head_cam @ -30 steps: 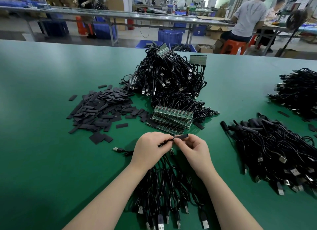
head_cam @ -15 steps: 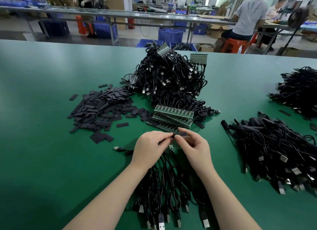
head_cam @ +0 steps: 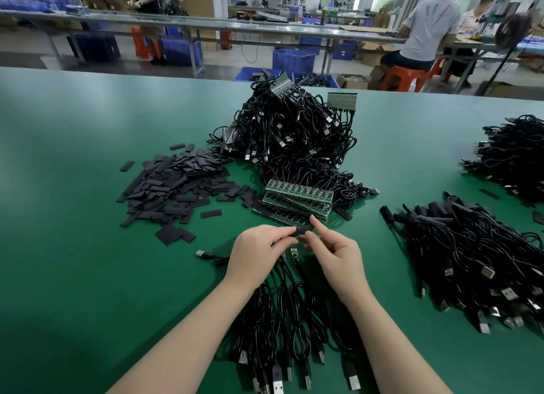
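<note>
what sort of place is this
Probably an electronics assembly factory: heaps of black USB cables and panels of small green circuit boards lie on a long green workbench, the left hand and right hand pinch a black sleeve, and another worker sits at a bench behind.

Bare left forearm [head_cam: 191,334], bare right forearm [head_cam: 385,349], slim wrists [head_cam: 237,284], left grip [head_cam: 256,255] and right grip [head_cam: 338,259] bare, slender fingers [head_cam: 319,226]

Cable heap [head_cam: 294,134], circuit board strips [head_cam: 297,199], seated worker [head_cam: 426,31]
</note>
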`<state>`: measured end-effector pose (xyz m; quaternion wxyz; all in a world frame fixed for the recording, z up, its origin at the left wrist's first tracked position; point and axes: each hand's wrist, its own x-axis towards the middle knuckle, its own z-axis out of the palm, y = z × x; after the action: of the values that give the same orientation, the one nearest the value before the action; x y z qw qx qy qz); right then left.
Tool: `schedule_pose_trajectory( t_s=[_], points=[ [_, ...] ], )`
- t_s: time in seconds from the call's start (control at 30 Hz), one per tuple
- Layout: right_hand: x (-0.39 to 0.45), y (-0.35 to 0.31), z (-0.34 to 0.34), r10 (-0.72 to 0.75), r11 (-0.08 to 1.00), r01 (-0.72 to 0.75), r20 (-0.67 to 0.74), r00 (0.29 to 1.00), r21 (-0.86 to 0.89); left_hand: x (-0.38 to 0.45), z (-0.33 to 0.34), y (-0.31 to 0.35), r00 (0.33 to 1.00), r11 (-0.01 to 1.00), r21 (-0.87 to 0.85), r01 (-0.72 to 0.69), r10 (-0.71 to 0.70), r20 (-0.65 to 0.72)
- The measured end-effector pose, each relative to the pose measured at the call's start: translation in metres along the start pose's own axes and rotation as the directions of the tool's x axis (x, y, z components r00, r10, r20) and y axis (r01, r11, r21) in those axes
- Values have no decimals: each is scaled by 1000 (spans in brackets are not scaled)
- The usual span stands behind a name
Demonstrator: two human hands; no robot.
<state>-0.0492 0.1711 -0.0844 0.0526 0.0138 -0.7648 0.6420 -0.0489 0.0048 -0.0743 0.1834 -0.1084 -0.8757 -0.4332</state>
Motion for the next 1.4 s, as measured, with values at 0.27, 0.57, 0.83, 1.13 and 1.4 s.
schedule_pose_trajectory(
  t_s=[0.27,0.57,0.83,1.13,1.4],
  points=[
    [3,-2,7,-27,987,38,72,997,-156,0,0,2,999,997,70,-31,32,-7],
    [2,-2,5,-7,1000,6,-43,999,-22,3,3,-3,976,952,233,-198,214,-47],
    [1,-5,2,-19,999,20,-43,999,25,3,5,-8,968,944,269,-193,228,-107],
    [-3,-19,-9,38,955,25,-207,978,296,5,1,-5,976,969,167,-185,201,-84],
    [-10,-117,-114,-336,939,251,-465,819,-237,3,2,-6,992,981,184,-57,77,-103]
  ],
)
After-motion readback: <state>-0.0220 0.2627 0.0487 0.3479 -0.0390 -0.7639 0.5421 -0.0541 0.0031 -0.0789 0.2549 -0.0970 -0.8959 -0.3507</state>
